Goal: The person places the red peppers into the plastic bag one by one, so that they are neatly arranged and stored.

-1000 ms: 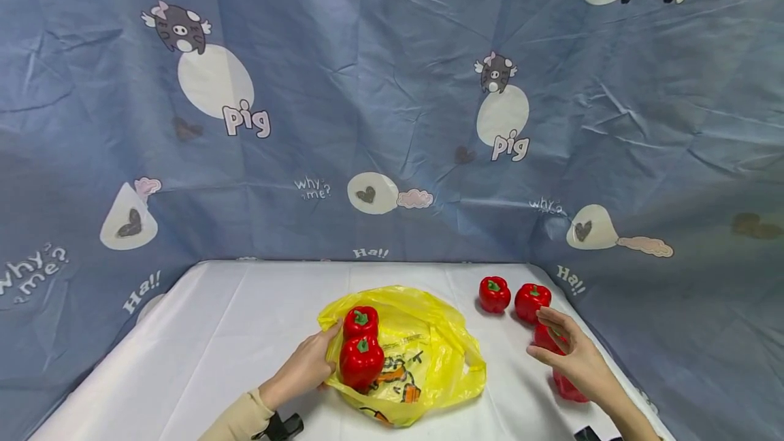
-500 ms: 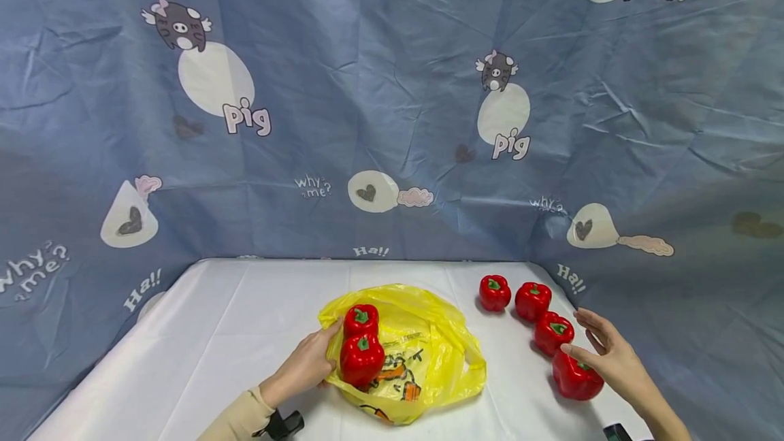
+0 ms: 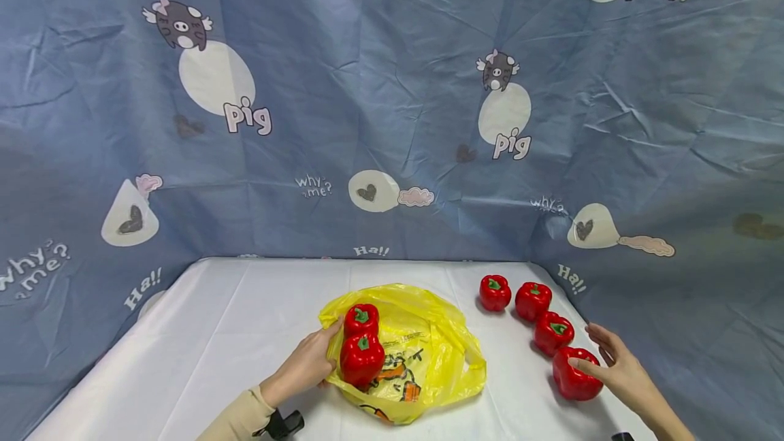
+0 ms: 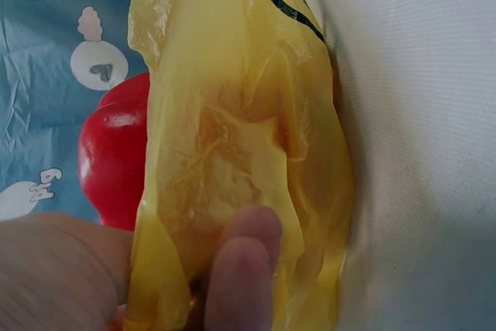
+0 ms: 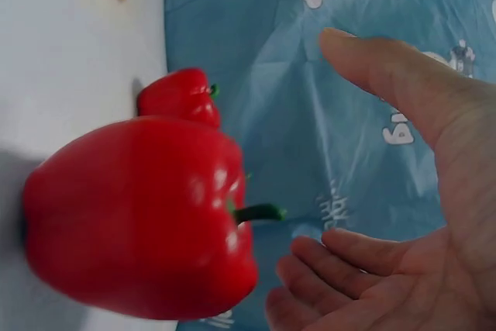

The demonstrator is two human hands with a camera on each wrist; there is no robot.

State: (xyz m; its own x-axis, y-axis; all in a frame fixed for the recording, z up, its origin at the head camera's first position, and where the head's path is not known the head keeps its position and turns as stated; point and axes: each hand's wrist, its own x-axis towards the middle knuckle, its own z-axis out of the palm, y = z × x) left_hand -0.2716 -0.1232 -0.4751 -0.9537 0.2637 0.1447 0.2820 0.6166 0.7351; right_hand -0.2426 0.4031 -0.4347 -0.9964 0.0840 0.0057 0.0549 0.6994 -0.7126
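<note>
A yellow plastic bag [image 3: 450, 359] lies spread with its mouth toward me, and two red bell peppers [image 3: 362, 359] sit in its left side. My left hand [image 3: 304, 363] pinches the bag's left edge; in the left wrist view the fingers [image 4: 244, 277] press the yellow film from outside. My right hand [image 3: 625, 373] hovers over the nearest loose bell pepper [image 3: 572, 383], its thumb [image 5: 387, 67] spread well away from the other fingers. In the right wrist view that pepper [image 5: 139, 218] stands apart from the hand, green stem toward the palm.
Three more red bell peppers, one at the back [image 3: 494, 293], one beside it [image 3: 533, 301] and one nearer [image 3: 554, 333], form a line on the white table [image 3: 245, 312]. A blue printed curtain [image 3: 392, 121] encloses the back and sides.
My right hand has moved right and toward me, from over the middle peppers to the nearest loose one. The left hand, bag and peppers stay where they were.
</note>
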